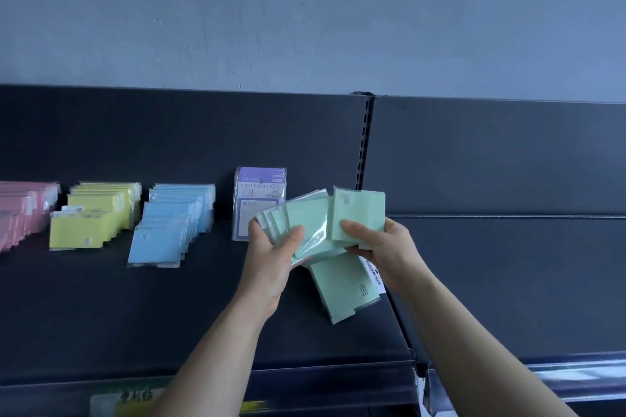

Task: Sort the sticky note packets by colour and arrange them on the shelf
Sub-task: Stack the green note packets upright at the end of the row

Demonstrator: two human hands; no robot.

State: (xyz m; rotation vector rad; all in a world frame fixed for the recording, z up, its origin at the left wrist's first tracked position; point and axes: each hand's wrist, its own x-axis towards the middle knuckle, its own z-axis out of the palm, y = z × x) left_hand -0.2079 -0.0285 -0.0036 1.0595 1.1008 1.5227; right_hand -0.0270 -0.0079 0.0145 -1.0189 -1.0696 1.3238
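Both forearms reach forward, left hand (275, 249) and right hand (381, 244) gripping green packets (306, 213).

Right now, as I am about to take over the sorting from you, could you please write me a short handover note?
Left hand: grips a fan of green packets.
Right hand: pinches a single green packet at the fan's right end.
Lower green packets sit beneath the hands; I cannot tell whether they are held or lying down.
Done: pink row, yellow row and blue row laid on the shelf; purple packets stand right of blue.
Left: set the green down, probably right of purple.
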